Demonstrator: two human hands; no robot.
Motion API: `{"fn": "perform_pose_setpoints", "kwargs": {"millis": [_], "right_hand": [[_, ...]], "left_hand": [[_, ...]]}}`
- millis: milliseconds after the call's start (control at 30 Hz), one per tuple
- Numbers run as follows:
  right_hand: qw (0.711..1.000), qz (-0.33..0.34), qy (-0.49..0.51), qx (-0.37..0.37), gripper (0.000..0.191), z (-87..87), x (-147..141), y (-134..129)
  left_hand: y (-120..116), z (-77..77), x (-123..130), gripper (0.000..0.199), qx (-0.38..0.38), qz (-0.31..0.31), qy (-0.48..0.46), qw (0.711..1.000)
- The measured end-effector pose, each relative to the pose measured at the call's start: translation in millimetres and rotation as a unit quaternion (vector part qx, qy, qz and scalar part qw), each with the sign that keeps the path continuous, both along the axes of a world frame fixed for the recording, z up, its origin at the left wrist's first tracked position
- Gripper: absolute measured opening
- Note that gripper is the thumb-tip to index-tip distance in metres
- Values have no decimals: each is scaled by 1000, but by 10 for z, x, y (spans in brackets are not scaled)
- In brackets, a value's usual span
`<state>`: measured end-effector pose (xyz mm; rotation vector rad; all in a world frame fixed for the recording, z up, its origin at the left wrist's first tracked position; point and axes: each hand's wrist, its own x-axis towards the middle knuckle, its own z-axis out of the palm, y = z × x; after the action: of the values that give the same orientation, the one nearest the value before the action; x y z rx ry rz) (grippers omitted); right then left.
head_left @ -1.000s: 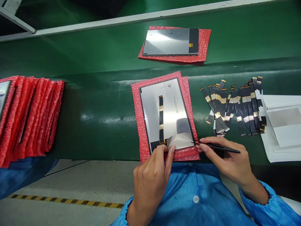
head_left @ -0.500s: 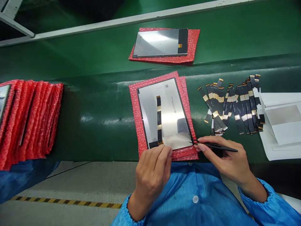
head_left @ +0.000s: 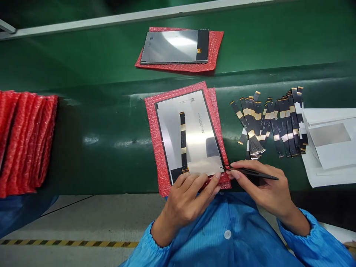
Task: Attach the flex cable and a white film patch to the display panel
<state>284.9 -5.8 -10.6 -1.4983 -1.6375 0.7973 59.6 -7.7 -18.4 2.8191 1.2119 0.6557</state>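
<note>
A silver display panel (head_left: 191, 126) lies on a red bubble-wrap sheet (head_left: 152, 122) at the near edge of the green table. A black and gold flex strip (head_left: 183, 141) runs along it, and a pale film patch (head_left: 204, 167) covers its near end. My left hand (head_left: 186, 196) rests its spread fingers on the panel's near edge. My right hand (head_left: 261, 185) grips black tweezers (head_left: 250, 172), whose tip touches the panel's near right corner.
A second panel on red bubble wrap (head_left: 178, 48) lies farther back. Several loose flex strips (head_left: 269, 122) are fanned to the right, next to white paper sheets (head_left: 330, 144). A stack of red bubble-wrap sleeves (head_left: 25, 141) stands at the left.
The lifted film corner has been laid flat on the panel. My left fingers have gone from pinching it to spreading along the near edge. The tweezers hold their spot.
</note>
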Motion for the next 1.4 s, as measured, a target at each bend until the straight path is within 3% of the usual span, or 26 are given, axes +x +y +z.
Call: {"fn": "perform_pose_setpoints", "kwargs": {"millis": [300, 500, 767, 1033, 1167, 1267, 1400], "right_hand": [[1000, -19, 15, -14, 20, 3, -4, -14], [992, -70, 98, -34, 27, -31, 20, -98], [988, -72, 135, -32, 28, -24, 12, -84], [992, -42, 117, -19, 34, -10, 24, -78], [993, -46, 106, -1, 43, -3, 58, -65], [998, 14, 52, 31, 48, -37, 93, -35], [984, 153, -50, 83, 51, -110, 63, 30]], "left_hand": [[14, 9, 36, 42, -10, 7, 14, 1000], [42, 32, 64, 41, -23, 10, 33, 999], [64, 77, 103, 42, -33, 12, 41, 999], [133, 76, 156, 43, -18, 73, 63, 995], [145, 66, 178, 48, -33, 136, 57, 989], [124, 55, 122, 51, -23, 134, 32, 990], [96, 23, 7, 46, 1, 55, 64, 996]]}}
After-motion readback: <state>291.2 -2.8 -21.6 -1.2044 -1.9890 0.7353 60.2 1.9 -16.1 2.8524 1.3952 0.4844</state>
